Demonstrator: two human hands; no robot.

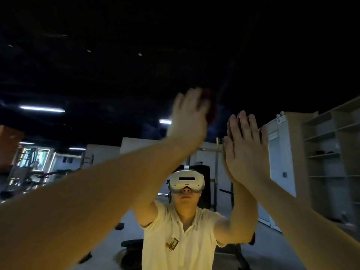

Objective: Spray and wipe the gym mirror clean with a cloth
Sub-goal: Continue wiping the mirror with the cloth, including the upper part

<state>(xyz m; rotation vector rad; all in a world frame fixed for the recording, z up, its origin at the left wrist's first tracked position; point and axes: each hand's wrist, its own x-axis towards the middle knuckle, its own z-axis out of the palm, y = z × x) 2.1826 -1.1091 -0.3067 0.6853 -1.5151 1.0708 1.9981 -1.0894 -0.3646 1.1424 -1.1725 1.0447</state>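
While left hand (189, 115) presses cloth (212, 111) flat on mirror (116, 55), right hand (247, 152) braces open-palmed beside it: wiping step; next, likely sweep lower.

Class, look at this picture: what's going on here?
A person stands facing a gym mirror and shows in its reflection. The left hand, blurred, presses a dark red cloth against the glass, high up. The right hand rests flat on the mirror beside it, fingers straight. No spray bottle is in view.
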